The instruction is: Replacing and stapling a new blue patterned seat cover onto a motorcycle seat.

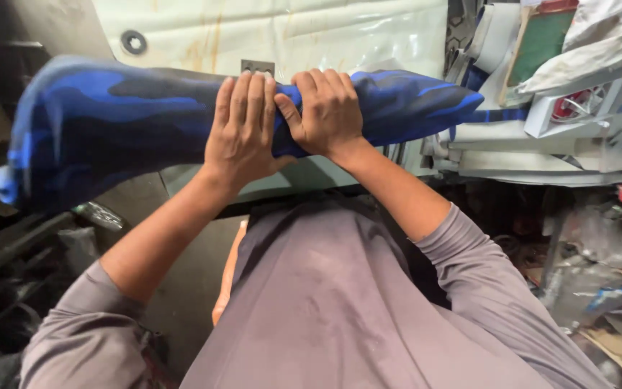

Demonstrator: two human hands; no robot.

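The blue camouflage fabric roll (109, 122), lying from 9 to 3 o'clock, is clasped mid-length by the left hand (242, 130) and right hand (329, 112), both closed.

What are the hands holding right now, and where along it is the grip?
Both hands grip a blue and black camouflage fabric roll near its middle: the left hand lies over it, the right hand is clenched around it just beside.

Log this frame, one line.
left hand: gripping blue camouflage fabric roll | right hand: gripping roll beside left | roll: raised, horizontal
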